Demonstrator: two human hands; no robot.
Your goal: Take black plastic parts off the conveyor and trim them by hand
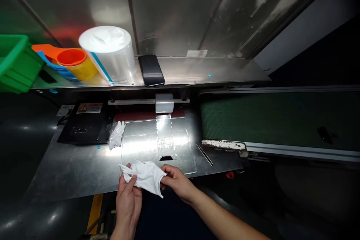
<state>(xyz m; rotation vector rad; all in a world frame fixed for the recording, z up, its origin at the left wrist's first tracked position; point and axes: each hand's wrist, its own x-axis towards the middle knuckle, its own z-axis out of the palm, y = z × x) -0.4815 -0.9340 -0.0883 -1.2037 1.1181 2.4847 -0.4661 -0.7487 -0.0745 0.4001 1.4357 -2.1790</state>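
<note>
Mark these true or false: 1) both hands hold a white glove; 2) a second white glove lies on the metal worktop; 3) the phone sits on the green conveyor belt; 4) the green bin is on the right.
1) True: the left hand and right hand both grip the white glove.
2) True: a second white glove lies on the metal worktop.
3) False: the phone lies on the steel shelf, not on the green conveyor belt.
4) False: the green bin is at far left.

Dim scene, glare on the metal table [70, 168], dark edges, wide-angle bending.
</note>
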